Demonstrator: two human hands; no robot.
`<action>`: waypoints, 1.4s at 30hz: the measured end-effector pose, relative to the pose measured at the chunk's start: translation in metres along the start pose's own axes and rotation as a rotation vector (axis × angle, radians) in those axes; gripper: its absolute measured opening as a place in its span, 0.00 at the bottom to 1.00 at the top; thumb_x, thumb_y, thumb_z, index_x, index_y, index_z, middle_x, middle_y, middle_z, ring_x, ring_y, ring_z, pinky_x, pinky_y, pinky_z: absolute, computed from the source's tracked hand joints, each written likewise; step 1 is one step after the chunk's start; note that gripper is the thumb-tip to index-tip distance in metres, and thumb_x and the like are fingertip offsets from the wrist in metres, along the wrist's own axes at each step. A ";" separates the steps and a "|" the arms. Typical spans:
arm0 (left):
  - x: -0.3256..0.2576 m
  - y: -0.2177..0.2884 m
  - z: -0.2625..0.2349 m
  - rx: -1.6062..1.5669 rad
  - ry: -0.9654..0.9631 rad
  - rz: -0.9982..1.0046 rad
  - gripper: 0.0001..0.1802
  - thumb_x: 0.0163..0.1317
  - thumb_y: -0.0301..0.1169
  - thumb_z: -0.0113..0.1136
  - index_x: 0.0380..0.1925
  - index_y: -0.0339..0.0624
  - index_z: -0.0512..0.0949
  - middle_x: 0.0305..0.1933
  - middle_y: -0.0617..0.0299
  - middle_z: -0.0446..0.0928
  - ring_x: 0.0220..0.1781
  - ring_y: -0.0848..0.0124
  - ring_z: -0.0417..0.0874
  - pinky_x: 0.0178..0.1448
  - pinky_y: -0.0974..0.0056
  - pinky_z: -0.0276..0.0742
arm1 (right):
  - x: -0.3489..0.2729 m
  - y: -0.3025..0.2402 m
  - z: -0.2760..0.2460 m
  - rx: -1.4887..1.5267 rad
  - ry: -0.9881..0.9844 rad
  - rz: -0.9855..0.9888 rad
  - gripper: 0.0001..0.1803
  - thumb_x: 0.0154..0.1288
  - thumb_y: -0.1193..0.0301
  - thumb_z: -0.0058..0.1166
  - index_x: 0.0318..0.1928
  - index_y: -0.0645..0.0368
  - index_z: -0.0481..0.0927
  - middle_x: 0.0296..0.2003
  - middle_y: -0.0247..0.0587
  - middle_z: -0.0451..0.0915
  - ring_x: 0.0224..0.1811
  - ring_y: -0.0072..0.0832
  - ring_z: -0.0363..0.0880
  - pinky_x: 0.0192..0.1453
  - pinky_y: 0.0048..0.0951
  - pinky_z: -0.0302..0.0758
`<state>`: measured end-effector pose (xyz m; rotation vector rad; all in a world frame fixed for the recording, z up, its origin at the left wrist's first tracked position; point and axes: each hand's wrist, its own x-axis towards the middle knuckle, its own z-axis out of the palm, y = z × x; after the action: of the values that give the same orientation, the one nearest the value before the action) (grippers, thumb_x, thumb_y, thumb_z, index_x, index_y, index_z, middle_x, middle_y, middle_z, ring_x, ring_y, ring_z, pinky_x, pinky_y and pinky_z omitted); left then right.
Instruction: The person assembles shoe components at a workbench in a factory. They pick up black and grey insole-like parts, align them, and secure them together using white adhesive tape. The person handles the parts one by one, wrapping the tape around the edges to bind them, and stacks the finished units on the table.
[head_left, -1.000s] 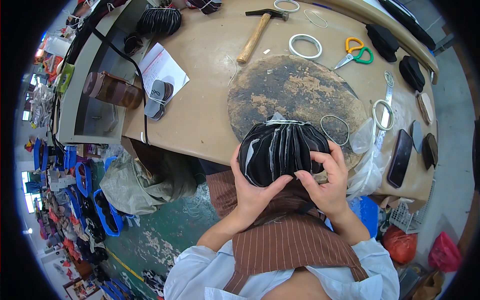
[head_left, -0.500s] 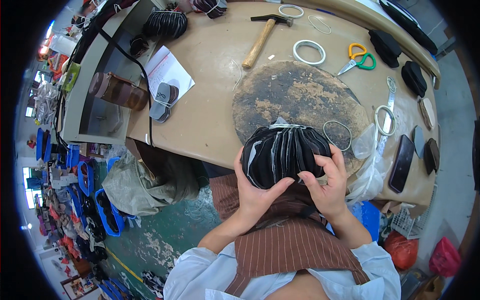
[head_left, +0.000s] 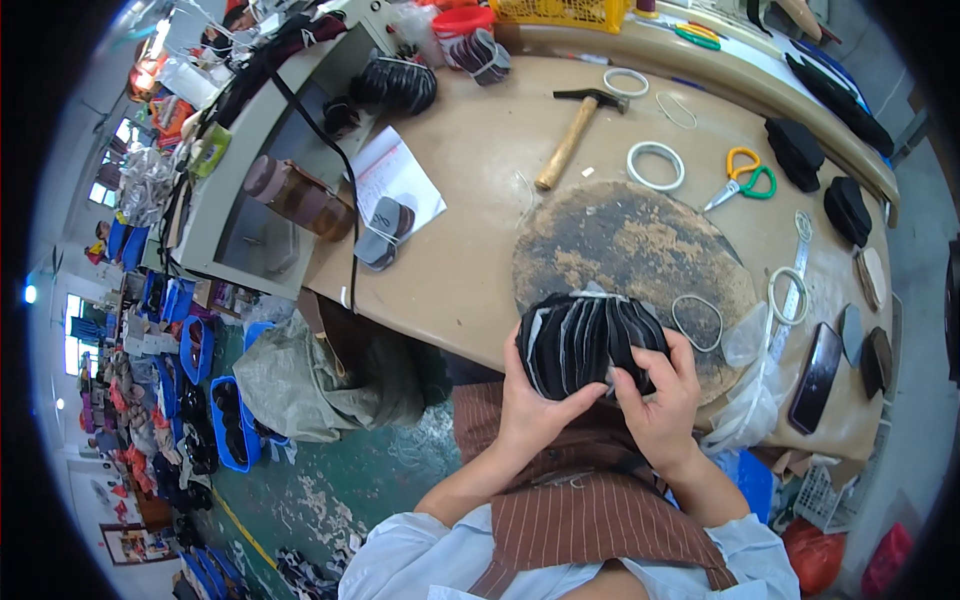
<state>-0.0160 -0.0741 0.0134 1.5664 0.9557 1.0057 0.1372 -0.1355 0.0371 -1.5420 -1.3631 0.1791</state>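
Note:
Between my two hands is a thick bundle of black, pale-edged cut pieces [head_left: 572, 345], tied at its far side with a white band. My left hand [head_left: 528, 408] is wrapped round its left end, thumb along the near edge. On the right end, my right hand [head_left: 660, 405] grips the bundle, with thumb and bent fingers at the edges of the pieces. The fingertips beneath are hidden. The bundle is held over the near edge of a worn round board [head_left: 630, 245]. A pale elastic loop [head_left: 697, 323] lies on the board, right of the bundle.
On the tan table [head_left: 470, 130] lie a hammer [head_left: 568, 142], a white tape roll [head_left: 656, 166], scissors [head_left: 742, 180], a phone [head_left: 815, 380] and several black bundles [head_left: 795, 153]. A bottle [head_left: 300, 195], paper [head_left: 415, 185] and a tied grey bundle [head_left: 382, 235] are at left.
The whole view has shifted, so the table and hands appear farther right and lower. Both hands keep hold of the bundle; my right fingers have shifted slightly along the pieces' edges.

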 end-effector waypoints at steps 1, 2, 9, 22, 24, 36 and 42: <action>0.000 0.001 0.000 0.017 0.002 0.010 0.53 0.42 0.30 0.78 0.64 0.34 0.52 0.59 0.47 0.67 0.62 0.61 0.72 0.65 0.58 0.68 | 0.002 -0.003 0.000 -0.004 0.003 0.010 0.13 0.51 0.75 0.64 0.38 0.64 0.79 0.43 0.51 0.75 0.40 0.43 0.78 0.43 0.36 0.76; -0.001 0.001 0.002 -0.010 0.030 -0.005 0.51 0.42 0.29 0.76 0.64 0.34 0.53 0.58 0.47 0.68 0.61 0.61 0.72 0.64 0.59 0.68 | 0.002 -0.006 -0.002 -0.009 0.002 0.023 0.13 0.51 0.75 0.64 0.38 0.64 0.79 0.43 0.50 0.75 0.40 0.43 0.79 0.42 0.35 0.76; 0.000 -0.005 0.000 0.044 0.029 0.034 0.52 0.41 0.32 0.76 0.63 0.34 0.53 0.58 0.46 0.69 0.60 0.61 0.73 0.64 0.59 0.68 | 0.005 -0.005 -0.010 0.011 -0.012 0.106 0.11 0.48 0.79 0.61 0.34 0.64 0.78 0.42 0.48 0.76 0.36 0.38 0.81 0.39 0.33 0.78; -0.005 -0.011 -0.004 0.039 0.064 0.018 0.51 0.43 0.32 0.76 0.63 0.34 0.54 0.58 0.46 0.68 0.60 0.59 0.73 0.64 0.58 0.67 | 0.001 -0.013 -0.010 0.010 -0.057 0.094 0.11 0.47 0.79 0.62 0.35 0.63 0.79 0.43 0.48 0.78 0.38 0.39 0.82 0.40 0.33 0.78; -0.005 -0.013 -0.001 -0.044 0.081 0.012 0.50 0.43 0.30 0.76 0.63 0.33 0.54 0.57 0.47 0.68 0.60 0.61 0.72 0.64 0.58 0.67 | -0.001 0.000 -0.016 0.080 -0.069 0.086 0.11 0.47 0.79 0.62 0.35 0.64 0.79 0.43 0.49 0.78 0.38 0.38 0.82 0.41 0.32 0.78; -0.011 -0.012 0.004 0.094 0.072 0.090 0.52 0.40 0.28 0.77 0.63 0.32 0.53 0.58 0.47 0.65 0.61 0.61 0.70 0.66 0.58 0.64 | -0.015 0.007 -0.009 0.112 -0.015 0.067 0.11 0.46 0.78 0.64 0.33 0.64 0.80 0.44 0.51 0.78 0.39 0.39 0.82 0.42 0.32 0.78; -0.012 -0.005 0.007 0.068 0.038 0.060 0.53 0.41 0.25 0.76 0.63 0.32 0.50 0.59 0.47 0.65 0.61 0.62 0.70 0.66 0.59 0.65 | -0.014 0.010 -0.017 0.159 -0.080 0.096 0.13 0.48 0.76 0.67 0.36 0.65 0.82 0.45 0.52 0.77 0.39 0.35 0.82 0.40 0.28 0.79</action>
<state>-0.0138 -0.0864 0.0060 1.6459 0.9829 1.0580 0.1499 -0.1550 0.0310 -1.4805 -1.3041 0.4032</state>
